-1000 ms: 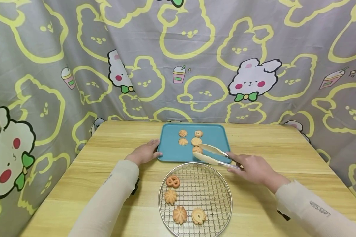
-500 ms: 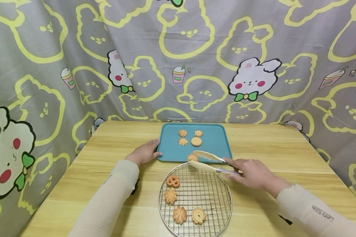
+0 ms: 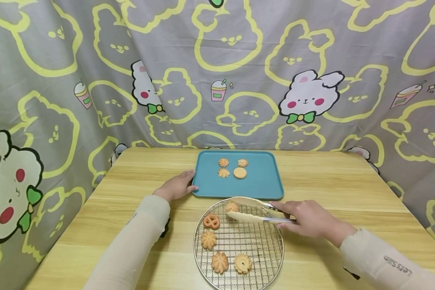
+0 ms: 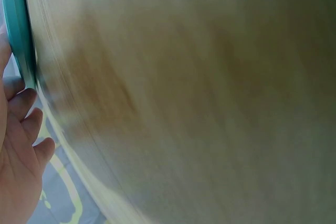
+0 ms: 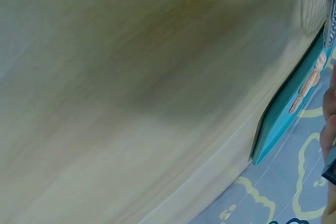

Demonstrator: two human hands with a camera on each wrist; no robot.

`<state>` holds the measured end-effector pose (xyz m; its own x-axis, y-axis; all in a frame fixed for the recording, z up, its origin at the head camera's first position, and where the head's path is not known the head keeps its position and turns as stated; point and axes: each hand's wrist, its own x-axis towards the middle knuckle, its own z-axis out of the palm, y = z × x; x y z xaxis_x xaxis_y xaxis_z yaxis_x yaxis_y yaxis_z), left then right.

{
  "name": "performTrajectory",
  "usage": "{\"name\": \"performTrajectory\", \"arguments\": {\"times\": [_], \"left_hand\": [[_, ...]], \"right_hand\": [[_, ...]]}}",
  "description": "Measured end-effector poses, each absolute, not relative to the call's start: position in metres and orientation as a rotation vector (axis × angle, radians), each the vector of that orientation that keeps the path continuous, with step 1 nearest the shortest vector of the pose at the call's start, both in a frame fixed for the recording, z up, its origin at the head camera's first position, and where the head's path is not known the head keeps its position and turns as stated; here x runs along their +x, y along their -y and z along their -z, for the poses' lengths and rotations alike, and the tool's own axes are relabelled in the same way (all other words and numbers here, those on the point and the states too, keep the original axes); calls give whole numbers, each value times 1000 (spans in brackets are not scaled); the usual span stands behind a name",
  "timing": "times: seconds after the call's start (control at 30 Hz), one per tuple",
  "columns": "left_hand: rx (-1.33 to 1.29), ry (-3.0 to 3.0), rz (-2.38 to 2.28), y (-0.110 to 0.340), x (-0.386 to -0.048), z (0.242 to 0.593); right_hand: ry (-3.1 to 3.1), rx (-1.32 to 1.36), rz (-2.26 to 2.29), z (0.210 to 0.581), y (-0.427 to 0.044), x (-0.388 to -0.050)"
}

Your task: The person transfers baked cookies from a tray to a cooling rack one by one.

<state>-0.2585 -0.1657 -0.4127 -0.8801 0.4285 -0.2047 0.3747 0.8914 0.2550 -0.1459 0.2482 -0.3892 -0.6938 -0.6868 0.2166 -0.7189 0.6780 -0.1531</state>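
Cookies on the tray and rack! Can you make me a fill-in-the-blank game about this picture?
1. The right hand holds a pair of ____.
2. Lying on the teal tray there are ____ cookies.
3. The looped brown cookie on the wire rack is shaped like a ____.
4. The left hand is at the person's ____ side of the tray.

Missing words: tongs; four; pretzel; left.

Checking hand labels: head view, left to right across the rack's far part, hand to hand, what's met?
Left hand → pretzel-shaped cookie → ridged cookie between the tips of the tongs → right hand.
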Motion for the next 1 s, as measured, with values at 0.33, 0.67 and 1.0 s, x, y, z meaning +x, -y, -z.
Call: {"name": "performTrajectory", "arguments": {"times": [0.33,0.67,1.0], "left_hand": [[613,-2812,-290,165,-257,411],[610,-2805,-304,165,-257,411],[606,-2805,-306,165,-257,412]], "right_hand": [[2740,1271,-366,391,-248,-142],[2721,1381,-385,390,-247,-141],[2653,1468,-296,391,-244,-139]]}}
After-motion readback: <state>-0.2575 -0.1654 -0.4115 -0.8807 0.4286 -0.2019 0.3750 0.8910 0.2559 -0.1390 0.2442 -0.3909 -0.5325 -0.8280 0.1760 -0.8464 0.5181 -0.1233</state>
